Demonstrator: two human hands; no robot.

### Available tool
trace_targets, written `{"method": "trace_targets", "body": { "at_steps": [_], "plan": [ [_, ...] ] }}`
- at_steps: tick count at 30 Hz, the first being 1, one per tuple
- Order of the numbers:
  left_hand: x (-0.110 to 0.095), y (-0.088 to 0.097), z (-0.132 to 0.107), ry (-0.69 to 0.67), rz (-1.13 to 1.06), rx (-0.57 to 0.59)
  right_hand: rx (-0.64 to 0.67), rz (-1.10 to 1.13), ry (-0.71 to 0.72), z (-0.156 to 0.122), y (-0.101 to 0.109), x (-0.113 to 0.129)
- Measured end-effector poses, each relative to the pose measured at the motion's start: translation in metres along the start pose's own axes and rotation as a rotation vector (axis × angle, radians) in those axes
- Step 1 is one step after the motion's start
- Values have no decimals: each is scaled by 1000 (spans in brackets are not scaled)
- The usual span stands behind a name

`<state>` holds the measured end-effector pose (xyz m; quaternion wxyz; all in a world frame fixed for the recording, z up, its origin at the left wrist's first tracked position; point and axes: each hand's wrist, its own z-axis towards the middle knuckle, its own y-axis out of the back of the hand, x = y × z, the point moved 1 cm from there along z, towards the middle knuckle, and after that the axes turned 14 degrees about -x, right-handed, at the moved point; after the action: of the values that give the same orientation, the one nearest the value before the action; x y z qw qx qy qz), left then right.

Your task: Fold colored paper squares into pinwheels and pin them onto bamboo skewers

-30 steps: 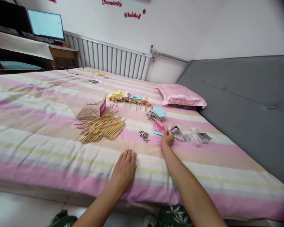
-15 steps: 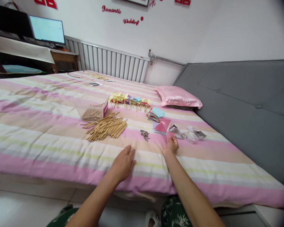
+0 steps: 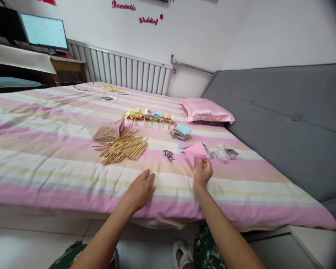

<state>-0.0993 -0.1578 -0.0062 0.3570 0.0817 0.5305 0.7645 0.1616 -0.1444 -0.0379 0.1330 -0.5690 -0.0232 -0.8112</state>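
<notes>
My right hand [image 3: 203, 172] is closed, pinching the near edge of a pink sheet of paper [image 3: 196, 150] that is raised off the bed. Beneath and behind that sheet show a lilac and a light blue sheet of paper [image 3: 183, 145]. Resting on the striped bedspread, my left hand [image 3: 140, 188] has its fingers stretched out and holds nothing. A small heap of shiny metal pieces [image 3: 168, 154] lies between the two hands, farther back. Ahead of my left hand is a loose pile of thin wooden sticks [image 3: 124, 148].
Behind the sticks lies a clear box [image 3: 108, 132] with more sticks inside. Paper pinwheels on sticks [image 3: 149, 115] form a row, near a stack of coloured paper [image 3: 180, 131]. Clear tape rolls [image 3: 222, 154] lie right of the pink sheet. A pink pillow [image 3: 208, 111] rests by the grey headboard.
My right hand has lifted the pink sheet, which now stands clear of the papers under it. My left hand stays flat on the bed. The whole view has shifted slightly.
</notes>
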Motion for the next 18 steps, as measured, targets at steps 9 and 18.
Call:
{"method": "trace_targets", "body": {
  "at_steps": [9,18],
  "plan": [
    [-3,1,4,1,24,30,135,-15,513,1,4,38],
    [-3,0,10,-2,56,32,548,20,783,-57,10,55]
  ]
}}
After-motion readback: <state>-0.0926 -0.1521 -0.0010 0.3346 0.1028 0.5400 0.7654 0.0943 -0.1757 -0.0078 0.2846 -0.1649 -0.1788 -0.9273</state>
